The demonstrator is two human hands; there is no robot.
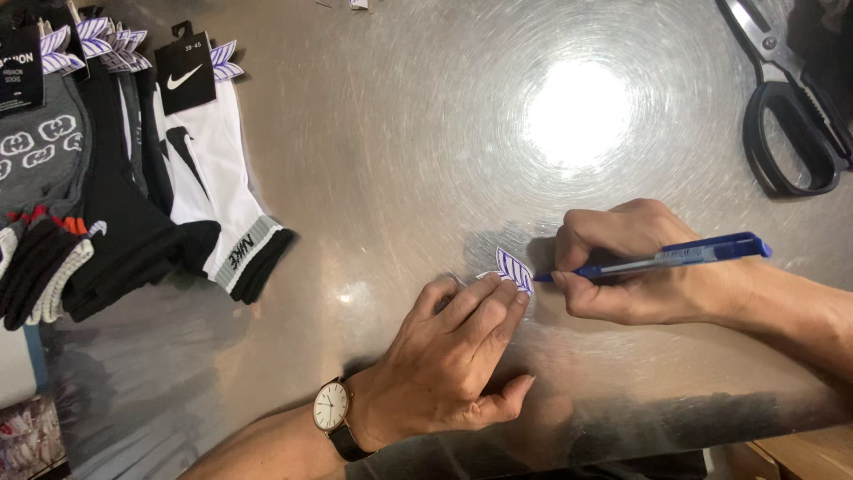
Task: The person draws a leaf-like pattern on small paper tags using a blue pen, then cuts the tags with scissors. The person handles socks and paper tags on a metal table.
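Observation:
My left hand, with a wristwatch on the wrist, lies flat on the metal table. Its fingertips press down a small white tag with purple stripes. My right hand grips a blue pen, and the pen's tip touches the right edge of that tag. Part of the tag is hidden under my left fingers.
Several pairs of socks in black, white and grey lie fanned out at the left, each with a card header and striped tags. Large black-handled scissors lie at the top right. A bright light glare sits mid-table.

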